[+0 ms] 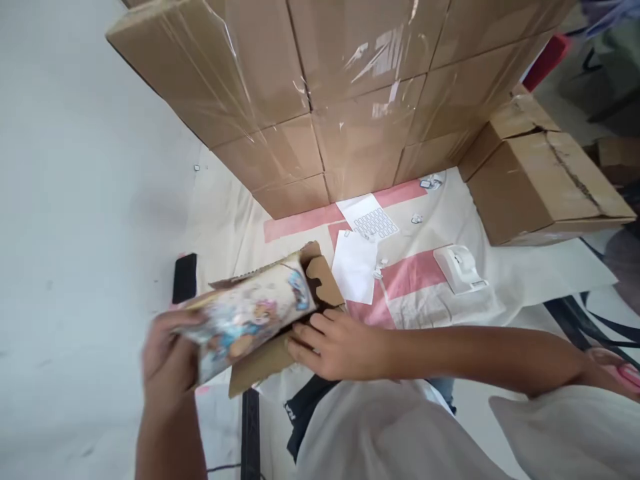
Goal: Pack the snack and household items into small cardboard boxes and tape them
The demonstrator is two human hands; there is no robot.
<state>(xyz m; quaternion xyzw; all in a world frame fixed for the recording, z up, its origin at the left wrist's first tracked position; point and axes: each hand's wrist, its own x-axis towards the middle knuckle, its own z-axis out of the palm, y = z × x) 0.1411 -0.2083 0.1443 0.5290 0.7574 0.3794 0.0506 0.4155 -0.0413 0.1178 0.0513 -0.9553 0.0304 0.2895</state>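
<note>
My left hand (170, 353) grips the left end of a shiny printed packet (255, 313) with cartoon-like figures in blue and brown on a pale ground. Motion blurs this hand and the packet's near end. The packet lies slanted over a small open cardboard box (267, 363), its right end at the box's opening. My right hand (335, 343) holds the box at its front right edge, fingers bent over the rim. The inside of the box is mostly hidden by the packet.
Stacked, taped cartons (360, 133) rise behind. An opened carton (540, 180) stands at the right. White paper sheets (354, 267), a white tape dispenser (460, 269) and small scraps lie on the pink-and-white cloth (415, 283). A black phone (185, 278) lies by the left wall.
</note>
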